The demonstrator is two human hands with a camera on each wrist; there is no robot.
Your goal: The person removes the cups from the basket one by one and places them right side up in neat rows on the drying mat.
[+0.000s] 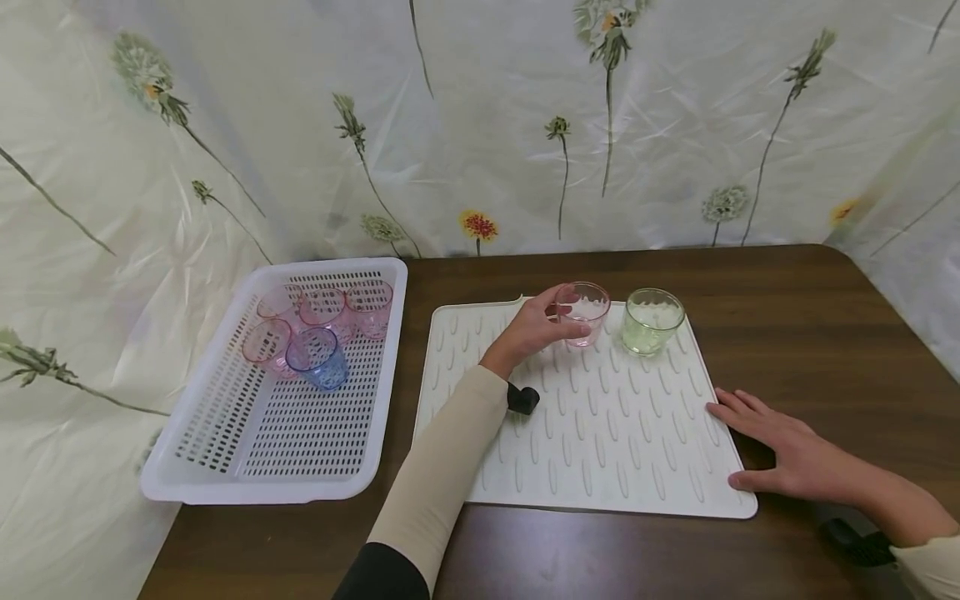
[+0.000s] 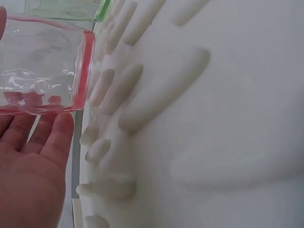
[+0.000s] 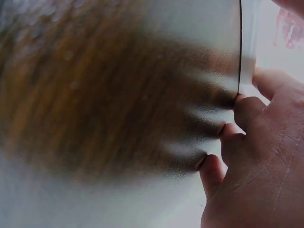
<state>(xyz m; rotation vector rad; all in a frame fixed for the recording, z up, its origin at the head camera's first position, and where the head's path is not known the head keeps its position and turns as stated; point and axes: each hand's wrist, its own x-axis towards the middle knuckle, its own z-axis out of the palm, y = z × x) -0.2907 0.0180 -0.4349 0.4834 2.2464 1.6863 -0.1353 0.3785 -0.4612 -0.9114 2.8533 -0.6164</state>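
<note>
My left hand (image 1: 527,332) grips a pink-tinted glass tumbler (image 1: 591,315) between thumb and fingers over the back of a white ridged mat (image 1: 585,450). The left wrist view shows the tumbler's pink base (image 2: 84,71) close to the mat; whether it touches, I cannot tell. Just right of it, a green-tinted glass tumbler (image 1: 651,327) stands upright on the mat. My right hand (image 1: 795,450) rests with fingers spread at the mat's right edge, some fingertips against the brown table, as the right wrist view shows its fingers (image 3: 249,111) touching down.
A white perforated plastic basket (image 1: 273,442) sits left of the mat. Inside, toward its back, are several pink tumblers (image 1: 267,343) and one blue tumbler (image 1: 318,358). The dark brown wooden table (image 1: 802,325) meets a flower-printed curtain (image 1: 480,167) behind.
</note>
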